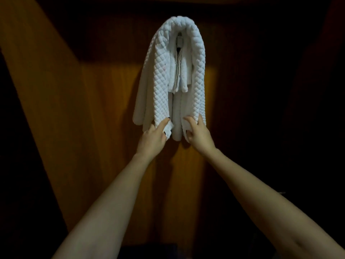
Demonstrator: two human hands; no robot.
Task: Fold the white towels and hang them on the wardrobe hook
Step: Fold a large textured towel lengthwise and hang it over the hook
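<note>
White towels [162,71] hang draped over the wardrobe hook [179,39]; below the hook, left hand [152,136] and right hand [198,134] each pinch a lower towel edge, seemingly straightening the hang; next calls for gentle, even tugs without unhooking

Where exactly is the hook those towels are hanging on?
In the head view the hook sits high and central on the wooden wardrobe panel, mostly hidden under the arch of the quilted white towel draped over it.
</note>
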